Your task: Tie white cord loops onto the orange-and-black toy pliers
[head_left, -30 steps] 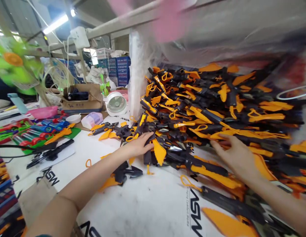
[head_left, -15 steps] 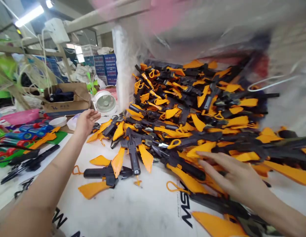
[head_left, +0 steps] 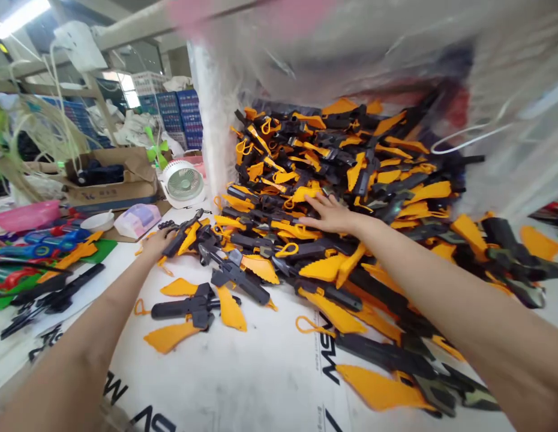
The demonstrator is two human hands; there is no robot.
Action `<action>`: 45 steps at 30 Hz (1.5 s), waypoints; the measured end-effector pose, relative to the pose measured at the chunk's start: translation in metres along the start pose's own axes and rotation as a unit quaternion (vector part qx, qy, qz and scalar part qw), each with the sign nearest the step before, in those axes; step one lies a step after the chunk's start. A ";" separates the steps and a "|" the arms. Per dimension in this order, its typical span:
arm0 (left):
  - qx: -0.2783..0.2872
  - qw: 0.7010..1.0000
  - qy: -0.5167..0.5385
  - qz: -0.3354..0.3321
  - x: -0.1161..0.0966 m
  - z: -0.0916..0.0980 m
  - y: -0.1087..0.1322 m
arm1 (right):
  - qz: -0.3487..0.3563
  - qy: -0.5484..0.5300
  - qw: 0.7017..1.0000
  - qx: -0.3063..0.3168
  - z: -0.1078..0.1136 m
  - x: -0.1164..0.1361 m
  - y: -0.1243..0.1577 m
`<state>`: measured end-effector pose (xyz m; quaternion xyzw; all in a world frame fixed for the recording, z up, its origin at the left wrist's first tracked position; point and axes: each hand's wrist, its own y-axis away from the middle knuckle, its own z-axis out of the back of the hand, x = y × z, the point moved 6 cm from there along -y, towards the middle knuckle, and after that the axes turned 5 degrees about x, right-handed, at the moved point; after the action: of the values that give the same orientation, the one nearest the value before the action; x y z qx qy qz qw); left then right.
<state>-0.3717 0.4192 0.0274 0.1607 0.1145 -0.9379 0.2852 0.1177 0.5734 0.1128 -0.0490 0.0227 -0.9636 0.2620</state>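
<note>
A large heap of black toys with orange wings (head_left: 321,267) spreads over the white-covered table (head_left: 243,384). My right hand (head_left: 330,213) rests on the middle of the heap, palm down with fingers spread, and grips nothing. At the heap's left end, my left hand (head_left: 157,243) touches a black and orange toy (head_left: 182,237); its fingers are mostly hidden, so I cannot tell whether they close on it. Between my arms lie a single winged toy (head_left: 175,309) with an orange loop and another winged toy (head_left: 243,279) lying tilted at the heap's edge.
A small white fan (head_left: 183,183) stands behind my left hand, beside a tissue pack (head_left: 137,221) and a white bowl (head_left: 98,222). Colourful toy parts (head_left: 49,249) lie at the left, near a cardboard box (head_left: 110,189). Plastic sheeting (head_left: 216,120) hangs around the heap.
My right hand has moved up and left, deeper over the heap. My left hand has come down to the heap's left end. The upright winged toy in front has turned onto a slant.
</note>
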 end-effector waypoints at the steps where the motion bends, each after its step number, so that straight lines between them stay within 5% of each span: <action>1: 0.003 1.000 -0.008 -0.008 -0.001 -0.001 0.005 | 0.001 0.005 0.999 0.038 -0.010 0.004 -0.007; 9: 0.003 0.994 -0.013 -0.110 0.000 -0.008 0.071 | 0.170 0.019 0.980 0.106 -0.039 0.085 0.031; 16: 0.001 0.989 0.021 -0.147 0.000 -0.011 0.118 | 0.265 -0.056 0.959 0.084 -0.043 0.106 0.067; 20: 0.008 0.988 0.050 -0.148 0.001 0.000 0.137 | 0.306 -0.154 0.938 0.058 -0.012 0.108 0.100; 23: 0.014 0.986 0.081 -0.144 0.006 0.017 0.151 | 0.321 -0.230 0.918 -0.046 0.037 0.092 0.144; 26: -0.019 0.982 0.120 -0.147 0.008 0.037 0.170 | 0.240 -0.272 0.918 -0.158 0.076 0.049 0.189; 28: -0.044 0.970 0.146 -0.187 -0.001 0.047 0.185 | 0.136 -0.277 0.930 -0.199 0.080 0.010 0.212; 31: -0.046 0.958 0.127 -0.254 -0.027 0.050 0.208 | 0.032 -0.252 0.962 -0.097 0.044 -0.029 0.228; 34: -0.043 0.960 0.093 -0.260 -0.041 0.047 0.223 | -0.011 -0.186 0.980 0.071 -0.009 -0.041 0.241; 36: -0.047 0.963 0.084 -0.251 -0.037 0.047 0.232 | -0.004 -0.134 0.985 0.111 -0.031 -0.038 0.252; 41: -0.071 0.989 0.007 -0.131 0.004 0.046 0.269 | -0.043 -0.010 0.999 0.016 -0.030 -0.036 0.283; 45: 0.018 0.996 -0.032 -0.076 0.019 0.022 0.308 | -0.134 0.013 0.989 -0.054 -0.001 -0.059 0.297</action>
<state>-0.2157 0.1534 0.0027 0.1268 0.1003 -0.9634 0.2136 0.3175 0.3469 0.0868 -0.0530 0.0718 -0.9879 0.1268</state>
